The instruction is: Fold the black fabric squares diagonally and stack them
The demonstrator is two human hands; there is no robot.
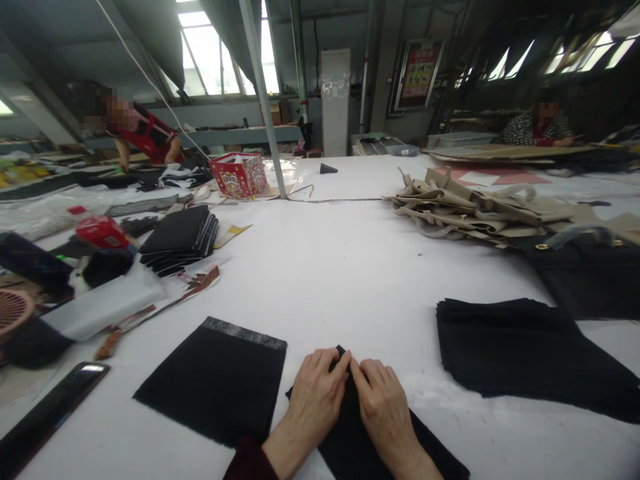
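Observation:
A piece of black fabric point(346, 437) lies on the white table in front of me, partly covered by both hands. At its far edge, my left hand point(316, 393) has its fingers closed, thumb and forefinger pinching the cloth. My right hand point(384, 408) grips the same edge from the other side, its thumb and fingertips nearly meeting the left ones. Left of my hands lies a flat black fabric panel point(215, 383) with a greyish strip along its far edge. A stack of black fabric pieces point(515, 350) lies to the right, apart from my hands.
A pile of beige strapped pieces point(465, 207) lies at the back right. On the left are a folded black stack point(177, 233), a dark phone-like slab point(55, 417) and a red patterned box point(239, 177). A pole point(265, 100) rises mid-table. Two people point(145, 133) work farther off.

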